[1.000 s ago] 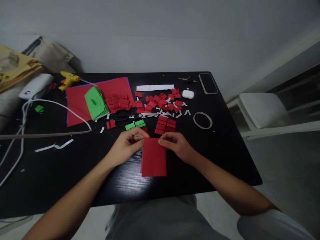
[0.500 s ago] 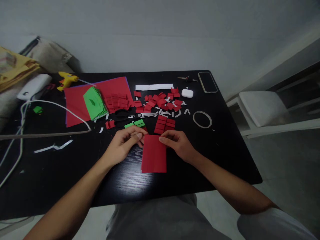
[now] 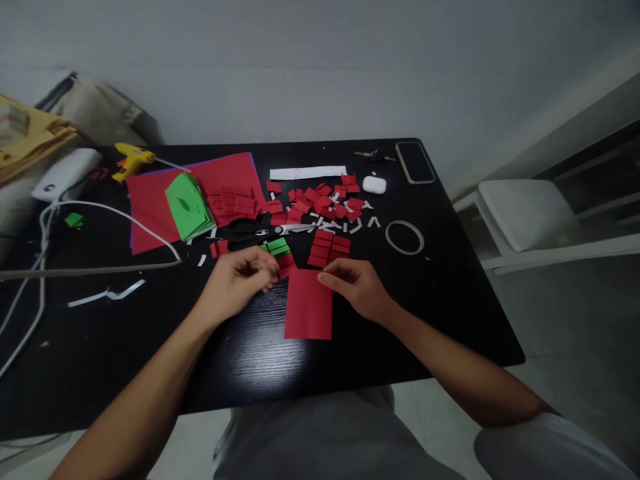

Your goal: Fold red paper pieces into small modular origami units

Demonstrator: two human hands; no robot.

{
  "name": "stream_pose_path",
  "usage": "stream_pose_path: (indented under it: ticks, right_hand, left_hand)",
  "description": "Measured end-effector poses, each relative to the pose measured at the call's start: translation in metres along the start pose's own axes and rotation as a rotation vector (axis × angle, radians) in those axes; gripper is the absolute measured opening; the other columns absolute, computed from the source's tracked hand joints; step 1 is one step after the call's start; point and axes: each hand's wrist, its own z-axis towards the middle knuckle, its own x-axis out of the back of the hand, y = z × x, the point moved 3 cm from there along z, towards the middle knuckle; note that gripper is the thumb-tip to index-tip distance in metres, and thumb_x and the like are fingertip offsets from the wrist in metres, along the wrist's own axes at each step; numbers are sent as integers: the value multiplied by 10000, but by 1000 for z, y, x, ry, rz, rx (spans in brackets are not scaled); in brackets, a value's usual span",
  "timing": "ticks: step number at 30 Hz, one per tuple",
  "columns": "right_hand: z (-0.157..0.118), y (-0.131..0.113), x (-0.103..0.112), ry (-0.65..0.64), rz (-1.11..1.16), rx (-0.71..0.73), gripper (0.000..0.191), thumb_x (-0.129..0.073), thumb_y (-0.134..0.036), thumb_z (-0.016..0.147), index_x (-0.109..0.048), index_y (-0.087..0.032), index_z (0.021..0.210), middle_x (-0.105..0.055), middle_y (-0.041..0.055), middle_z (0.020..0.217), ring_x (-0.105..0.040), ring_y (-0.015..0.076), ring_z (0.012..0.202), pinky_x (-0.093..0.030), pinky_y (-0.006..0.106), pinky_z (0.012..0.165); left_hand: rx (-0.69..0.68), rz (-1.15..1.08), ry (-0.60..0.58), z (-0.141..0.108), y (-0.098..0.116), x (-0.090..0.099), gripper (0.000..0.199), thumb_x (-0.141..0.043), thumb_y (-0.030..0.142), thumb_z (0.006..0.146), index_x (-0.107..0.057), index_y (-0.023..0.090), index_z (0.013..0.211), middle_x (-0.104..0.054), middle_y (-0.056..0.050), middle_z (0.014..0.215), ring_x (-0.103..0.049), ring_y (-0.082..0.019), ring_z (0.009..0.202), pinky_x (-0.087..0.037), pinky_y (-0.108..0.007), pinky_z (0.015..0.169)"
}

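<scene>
Head view: red paper (image 3: 309,310) sits on the near side of the scissors (image 3: 280,231), right hand (image 3: 357,288) pinching its top right corner, thumb on the front. Left hand (image 3: 240,280) is just left of the paper, apart from it, fingers curled; can't tell if anything is in them. To handle the paper well, probably a light pinch so the corner doesn't crease, with the opposite corner steadied so it lies flat. Can't tell whether its bottom edge rests on the worktop (image 3: 450,313). Worktop black, shiny, littered: folded red pieces (image 3: 313,195) and white scraps (image 3: 356,228) beyond and right of the scissors, green stack (image 3: 189,207) left of them on a big red sheet (image 3: 150,227), glue gun (image 3: 134,160) farther left, phone (image 3: 415,163) far right. Room: plain grey wall (image 3: 320,80) beyond the scissors, white chair (image 3: 525,213) well off to their right.
</scene>
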Motion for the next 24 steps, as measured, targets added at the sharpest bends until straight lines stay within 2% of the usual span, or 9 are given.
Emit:
stream_pose_path:
  ticks: [2, 4, 5, 8, 10, 14, 19, 24]
  right_hand:
    - [0, 0, 0, 5, 29, -10, 244, -804, -426, 817, -735, -196, 777, -661, -6, 714, -567, 129, 651, -456, 276, 623]
    - [0, 0, -2, -22, 74, -51, 258, -819, -435, 804, -736, -192, 782, -673, -5, 725, -581, 127, 655, -477, 273, 631]
    - [-1, 1, -3, -39, 104, -83, 267, -827, -440, 796, -737, -188, 786, -680, -4, 732, -589, 125, 656, -489, 270, 635]
    - [-2, 3, -7, -68, 213, -184, 292, -856, -447, 764, -740, -179, 786, -688, -8, 733, -611, 117, 652, -517, 256, 636]
    - [-2, 5, -8, -74, 289, -231, 296, -873, -439, 744, -742, -176, 780, -686, -14, 732, -624, 113, 655, -529, 246, 638]
    - [-1, 6, -8, -73, 365, -280, 294, -891, -418, 725, -750, -165, 776, -675, -26, 733, -622, 94, 650, -518, 220, 626]
    - [-1, 7, -8, -52, 381, -297, 297, -908, -404, 705, -749, -161, 766, -673, -26, 736, -616, 93, 647, -503, 216, 608]
    - [-1, 9, -8, -55, 412, -312, 274, -906, -382, 712, -752, -160, 761, -669, -24, 740, -622, 88, 657, -512, 208, 621]
  left_hand:
    - [-23, 1, 57, 0, 2, 4, 95, -685, 212, 865, -669, 152, 793, -662, 8, 627, -599, -105, 561, -498, -216, 578]
    - [-50, -27, 49, 0, 4, 3, 70, -672, 210, 887, -686, 150, 855, -685, -6, 673, -627, -115, 611, -521, -228, 623]
    - [-63, -45, 19, 0, 4, 1, 66, -680, 200, 881, -703, 149, 916, -712, -20, 740, -651, -123, 662, -536, -234, 656]
    - [-71, -92, -137, -1, 3, -7, 270, -703, 154, 839, -718, 170, 1108, -753, -53, 936, -698, -151, 825, -562, -245, 742]
    - [-52, -119, -241, -2, 1, -10, 327, -692, 135, 836, -715, 186, 1158, -755, -58, 971, -711, -169, 880, -567, -253, 771]
    - [-22, -170, -311, -4, -1, -12, 302, -684, 149, 869, -719, 193, 1166, -757, -61, 996, -725, -180, 900, -571, -253, 778]
    - [-39, -184, -320, -5, -2, -12, 244, -694, 157, 899, -730, 199, 1137, -756, -41, 954, -719, -149, 873, -558, -217, 778]
    - [-26, -193, -332, -5, -4, -12, 298, -683, 124, 885, -720, 216, 1166, -757, -38, 963, -722, -152, 884, -557, -218, 776]
